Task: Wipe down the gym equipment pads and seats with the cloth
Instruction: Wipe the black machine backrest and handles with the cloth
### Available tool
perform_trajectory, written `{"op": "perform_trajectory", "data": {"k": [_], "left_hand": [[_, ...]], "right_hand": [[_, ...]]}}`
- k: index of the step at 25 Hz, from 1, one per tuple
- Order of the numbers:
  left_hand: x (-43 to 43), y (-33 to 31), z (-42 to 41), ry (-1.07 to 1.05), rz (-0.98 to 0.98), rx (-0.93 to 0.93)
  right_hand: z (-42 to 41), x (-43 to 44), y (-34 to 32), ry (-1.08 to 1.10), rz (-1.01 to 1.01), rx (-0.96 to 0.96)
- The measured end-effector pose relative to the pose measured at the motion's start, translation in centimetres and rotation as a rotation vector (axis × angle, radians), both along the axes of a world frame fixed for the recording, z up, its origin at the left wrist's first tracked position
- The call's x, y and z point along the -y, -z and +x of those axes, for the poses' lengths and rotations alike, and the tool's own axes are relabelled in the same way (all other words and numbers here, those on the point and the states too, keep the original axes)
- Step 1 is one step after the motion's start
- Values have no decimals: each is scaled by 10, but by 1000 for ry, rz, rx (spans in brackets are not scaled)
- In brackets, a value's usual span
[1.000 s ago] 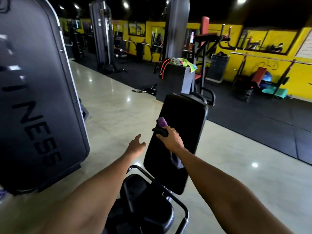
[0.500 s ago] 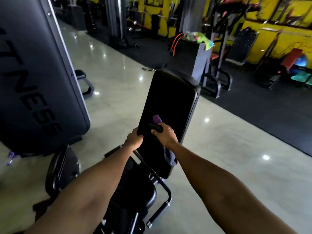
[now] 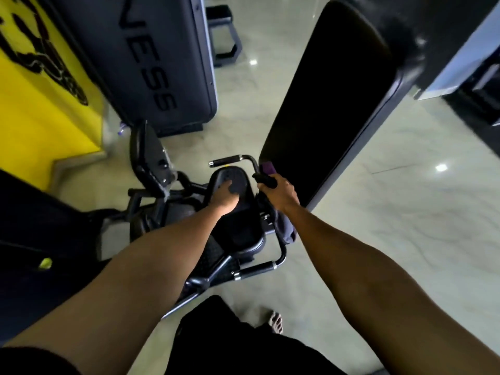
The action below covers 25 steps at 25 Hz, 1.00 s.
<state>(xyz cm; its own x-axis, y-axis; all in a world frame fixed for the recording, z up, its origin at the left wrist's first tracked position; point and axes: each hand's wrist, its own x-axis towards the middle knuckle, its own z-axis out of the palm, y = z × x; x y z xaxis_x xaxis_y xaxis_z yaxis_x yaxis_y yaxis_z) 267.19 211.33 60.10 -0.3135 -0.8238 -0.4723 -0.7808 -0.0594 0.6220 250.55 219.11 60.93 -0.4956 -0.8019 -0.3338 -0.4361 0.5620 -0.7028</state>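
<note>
Left hand [image 3: 226, 194] presses the seat [image 3: 238, 212]; right hand [image 3: 278, 192] grips a bottle [image 3: 266, 171] (purple-capped)

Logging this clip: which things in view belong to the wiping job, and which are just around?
Job:
- dark grey cloth hanging below the right hand
- black padded backrest
- small black moulded seat under the left hand

Around:
- dark grey machine shroud lettered "NESS"
- yellow wall

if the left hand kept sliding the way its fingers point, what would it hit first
The left hand lies flat on the black seat, fingers pointing toward its far end. Going straight on, it would probably meet the black handlebar just past the seat, though depth is hard to judge.
</note>
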Motion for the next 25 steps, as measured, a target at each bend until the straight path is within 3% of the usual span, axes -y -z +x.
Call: {"op": "perform_trajectory", "data": {"k": [9, 17, 19, 22, 25], "left_hand": [[36, 105, 20, -179, 137, 9], [85, 230, 38, -516, 21, 49], [91, 258, 36, -633, -14, 48], [97, 291, 31, -772, -81, -14], [98, 308, 28, -812, -200, -43]], "right_hand": [[20, 50, 94, -139, 190, 78], [52, 126, 195, -272, 73, 38], [63, 139, 221, -369, 101, -89], [77, 149, 262, -642, 72, -524], [84, 164, 293, -812, -91, -599]]}}
